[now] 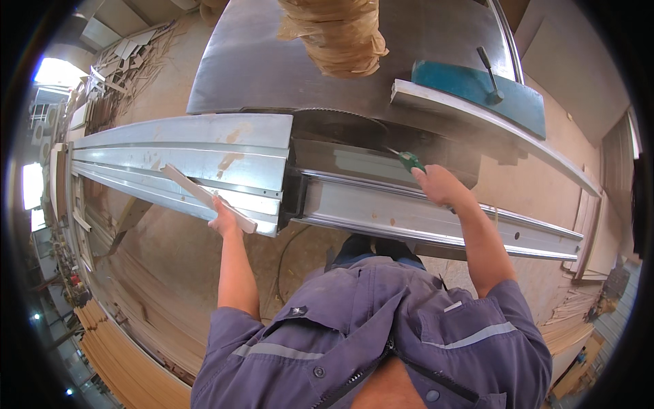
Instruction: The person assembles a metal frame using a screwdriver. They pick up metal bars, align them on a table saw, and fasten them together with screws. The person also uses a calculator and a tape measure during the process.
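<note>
My left hand [225,217] is closed around a pale wooden strip [194,185], which lies slantwise over the near part of the silver sliding table [177,136]. On the right, my right hand [439,185] grips a green-handled tool [410,161]. Its thin metal tip points up and left, toward the dark opening beside the saw blade. I cannot make out the tool's exact kind, as my fingers cover part of it. The toothed edge of a circular saw blade [344,112] shows as an arc in that opening.
Behind the blade spreads a grey metal table [252,61], with a tape-wrapped hose-like column [337,37] above it. A long pale fence [490,123] and a teal plate with a black lever [487,68] stand at right. Wood offcuts [129,58] litter the far-left floor.
</note>
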The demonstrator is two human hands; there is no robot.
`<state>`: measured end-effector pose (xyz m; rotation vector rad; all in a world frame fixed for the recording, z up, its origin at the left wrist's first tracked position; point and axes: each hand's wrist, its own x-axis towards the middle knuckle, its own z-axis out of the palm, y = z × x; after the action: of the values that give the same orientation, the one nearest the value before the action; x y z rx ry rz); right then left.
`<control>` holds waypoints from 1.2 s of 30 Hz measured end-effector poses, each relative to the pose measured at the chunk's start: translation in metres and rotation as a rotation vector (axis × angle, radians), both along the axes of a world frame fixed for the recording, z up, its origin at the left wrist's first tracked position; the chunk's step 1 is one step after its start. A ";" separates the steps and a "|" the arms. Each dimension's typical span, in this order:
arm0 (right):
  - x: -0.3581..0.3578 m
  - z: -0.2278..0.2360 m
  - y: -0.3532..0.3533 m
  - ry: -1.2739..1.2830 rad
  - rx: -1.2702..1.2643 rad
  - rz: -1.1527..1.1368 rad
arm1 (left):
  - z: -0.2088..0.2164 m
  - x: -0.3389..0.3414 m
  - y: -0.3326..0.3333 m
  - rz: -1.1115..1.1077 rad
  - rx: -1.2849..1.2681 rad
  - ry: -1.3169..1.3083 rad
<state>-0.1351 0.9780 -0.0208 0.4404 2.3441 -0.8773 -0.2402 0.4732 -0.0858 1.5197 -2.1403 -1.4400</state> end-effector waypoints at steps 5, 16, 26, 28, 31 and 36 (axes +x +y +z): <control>-0.018 0.002 -0.015 -0.056 -0.014 0.024 | -0.005 -0.003 -0.006 0.005 -0.053 -0.051; -0.059 0.002 -0.049 -0.040 -0.031 0.141 | -0.002 -0.002 0.000 -0.001 -0.121 -0.058; -0.080 0.010 -0.074 -0.005 0.023 0.229 | 0.006 0.000 0.006 0.006 -0.066 -0.020; -0.081 0.009 -0.075 -0.001 0.039 0.240 | 0.008 -0.002 0.008 0.005 -0.061 -0.033; -0.065 0.002 -0.043 -0.063 0.118 0.226 | 0.008 -0.002 0.006 0.001 -0.046 -0.035; -0.023 0.000 0.038 -0.203 0.308 0.150 | -0.005 0.001 0.000 0.022 -0.051 0.003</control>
<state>-0.1579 1.0161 -0.0206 0.4474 2.2926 -0.3824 -0.2392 0.4728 -0.0911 1.5173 -2.1352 -1.3691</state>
